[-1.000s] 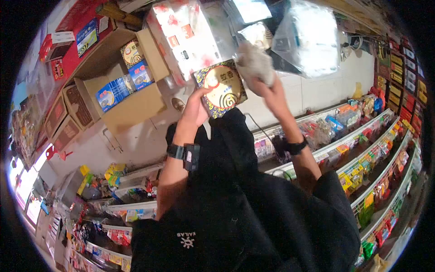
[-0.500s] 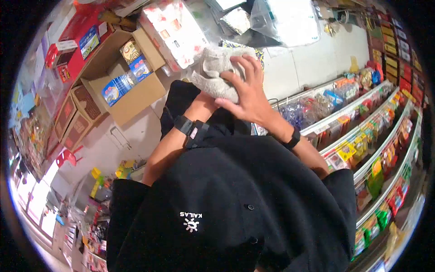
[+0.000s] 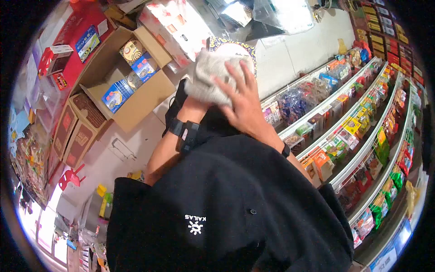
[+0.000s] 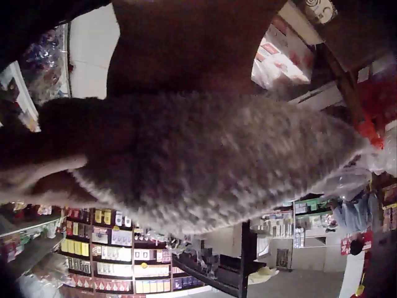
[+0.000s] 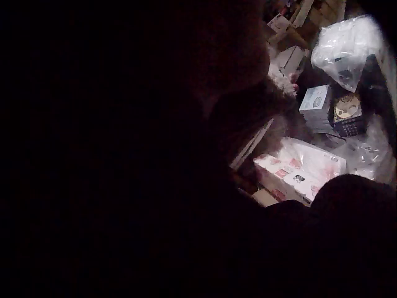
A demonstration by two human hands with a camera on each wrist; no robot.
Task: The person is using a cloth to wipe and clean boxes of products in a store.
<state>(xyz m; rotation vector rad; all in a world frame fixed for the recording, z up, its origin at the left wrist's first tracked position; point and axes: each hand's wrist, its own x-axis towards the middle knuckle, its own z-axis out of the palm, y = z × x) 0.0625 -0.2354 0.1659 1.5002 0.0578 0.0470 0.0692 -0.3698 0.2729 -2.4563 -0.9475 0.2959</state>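
My left hand holds a mosquito coil box with a black-and-yellow patterned edge; its fingers are mostly hidden under a grey cloth. The cloth covers most of the box face. On top of the cloth rests my right hand, fingers spread and nearly straight, pressing it against the box. In the left wrist view the fuzzy cloth fills the middle. The right wrist view is largely dark.
An open cardboard carton with blue and patterned coil boxes stands at left. Beyond my hands are a white-and-red wrapped pack and a plastic-wrapped white bundle. Shelves of packaged goods run along the right.
The right hand has brought the cloth over the box and lies spread on it, having gripped it bunched at the box's right side. Since half a second ago, hand and cloth have shifted slightly.
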